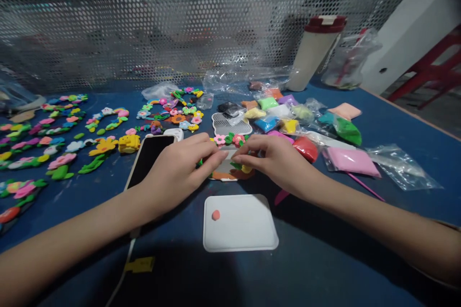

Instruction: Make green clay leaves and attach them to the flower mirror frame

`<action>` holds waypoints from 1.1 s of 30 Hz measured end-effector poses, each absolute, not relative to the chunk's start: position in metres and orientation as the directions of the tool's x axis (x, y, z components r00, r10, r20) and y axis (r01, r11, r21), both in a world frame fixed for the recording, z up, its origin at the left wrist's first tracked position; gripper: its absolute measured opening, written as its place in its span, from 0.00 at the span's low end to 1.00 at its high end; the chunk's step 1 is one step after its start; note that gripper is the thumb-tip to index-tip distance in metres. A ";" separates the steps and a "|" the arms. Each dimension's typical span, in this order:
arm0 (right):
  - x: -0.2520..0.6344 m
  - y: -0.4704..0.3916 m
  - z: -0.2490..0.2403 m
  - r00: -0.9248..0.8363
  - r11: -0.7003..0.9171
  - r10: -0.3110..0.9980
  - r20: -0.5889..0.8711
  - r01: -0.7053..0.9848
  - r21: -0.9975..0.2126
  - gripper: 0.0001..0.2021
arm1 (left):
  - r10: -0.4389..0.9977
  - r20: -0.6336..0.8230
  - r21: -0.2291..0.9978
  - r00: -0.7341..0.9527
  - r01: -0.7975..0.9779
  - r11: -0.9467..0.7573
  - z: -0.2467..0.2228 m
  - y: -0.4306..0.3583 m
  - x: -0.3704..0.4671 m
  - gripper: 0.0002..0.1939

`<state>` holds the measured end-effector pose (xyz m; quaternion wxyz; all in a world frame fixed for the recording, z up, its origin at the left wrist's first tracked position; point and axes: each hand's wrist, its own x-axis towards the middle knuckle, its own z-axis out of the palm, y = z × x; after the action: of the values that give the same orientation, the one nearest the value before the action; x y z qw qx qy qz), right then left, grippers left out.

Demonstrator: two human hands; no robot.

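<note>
Between my hands lies a small white frame [225, 165] decorated with clay: pink flowers [238, 139] and green leaves along its top, orange-brown clay [227, 175] along its bottom. My left hand [183, 160] is closed at the left edge of the frame, thumb and fingers hiding that side. Over the right side, my right hand [275, 160] has thumb and fingertips drawn together in a pinch, close to green and yellow clay; anything between them is too small to make out. Nearer to me, a white board [239, 230] carries a small coral clay ball [215, 215].
A phone [153, 156] with a cable lies beside my left hand. Clay-flower frames [108, 120] fill the left side. Clay packets [275, 115], a pink packet [353, 160] and plastic bags lie right. A tumbler [317, 53] stands behind, before a perforated metal panel [162, 24].
</note>
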<state>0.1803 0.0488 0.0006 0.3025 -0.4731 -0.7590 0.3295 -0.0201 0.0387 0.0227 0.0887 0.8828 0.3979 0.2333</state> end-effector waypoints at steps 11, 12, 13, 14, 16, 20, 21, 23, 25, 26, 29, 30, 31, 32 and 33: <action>0.177 0.046 -0.011 -0.306 0.317 0.937 0.169 0.542 -0.779 0.04 | 0.747 0.296 0.363 0.595 0.653 -0.664 0.011 0.039 -0.019 0.13; 0.177 0.046 -0.013 -0.299 0.314 0.939 0.170 0.540 -0.781 0.05 | 0.741 0.291 0.353 0.605 0.652 -0.671 0.010 0.039 -0.020 0.13; 0.178 0.046 -0.014 -0.297 0.311 0.940 0.169 0.537 -0.784 0.05 | 0.731 0.287 0.341 0.619 0.647 -0.682 0.009 0.038 -0.020 0.12; 0.178 0.046 -0.015 -0.298 0.309 0.940 0.167 0.533 -0.788 0.05 | 0.720 0.281 0.330 0.634 0.641 -0.693 0.008 0.038 -0.020 0.12; 0.179 0.048 -0.016 -0.304 0.305 0.939 0.159 0.528 -0.793 0.05 | 0.702 0.271 0.315 0.658 0.629 -0.711 0.007 0.037 -0.021 0.12; 0.180 0.050 -0.015 -0.309 0.300 0.940 0.148 0.534 -0.791 0.05 | 0.696 0.257 0.310 0.671 0.625 -0.717 0.006 0.036 -0.020 0.12; 0.180 0.050 -0.015 -0.312 0.302 0.939 0.148 0.536 -0.788 0.05 | 0.698 0.248 0.310 0.672 0.627 -0.715 0.005 0.036 -0.019 0.12; 0.180 0.049 -0.015 -0.319 0.312 0.935 0.153 0.540 -0.782 0.05 | 0.698 0.226 0.311 0.679 0.629 -0.713 0.004 0.037 -0.019 0.12; 0.181 0.049 -0.016 -0.331 0.327 0.930 0.160 0.543 -0.774 0.04 | 0.687 0.211 0.303 0.696 0.621 -0.723 0.003 0.037 -0.018 0.11; 0.181 0.049 -0.016 -0.338 0.335 0.927 0.164 0.545 -0.769 0.04 | 0.681 0.206 0.297 0.703 0.618 -0.728 0.003 0.037 -0.017 0.11; 0.182 0.049 -0.018 -0.353 0.356 0.919 0.175 0.554 -0.753 0.04 | 0.666 0.201 0.273 0.718 0.612 -0.742 0.001 0.037 -0.016 0.10; 0.182 0.049 -0.018 -0.356 0.360 0.918 0.177 0.559 -0.747 0.04 | 0.665 0.202 0.266 0.719 0.613 -0.744 0.000 0.036 -0.015 0.10; 0.182 0.049 -0.018 -0.358 0.364 0.917 0.178 0.564 -0.741 0.04 | 0.668 0.203 0.259 0.716 0.619 -0.742 0.000 0.036 -0.014 0.10; 0.182 0.049 -0.018 -0.360 0.368 0.915 0.179 0.570 -0.734 0.04 | 0.674 0.205 0.250 0.710 0.628 -0.737 -0.001 0.036 -0.014 0.09; 0.182 0.049 -0.018 -0.361 0.372 0.915 0.181 0.577 -0.728 0.04 | 0.682 0.207 0.239 0.701 0.640 -0.730 -0.002 0.035 -0.013 0.09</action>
<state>0.1820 0.0494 -0.0177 0.2954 -0.4819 -0.7737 0.2862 -0.0133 0.0353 -0.0021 0.0745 0.9193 0.3596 0.1416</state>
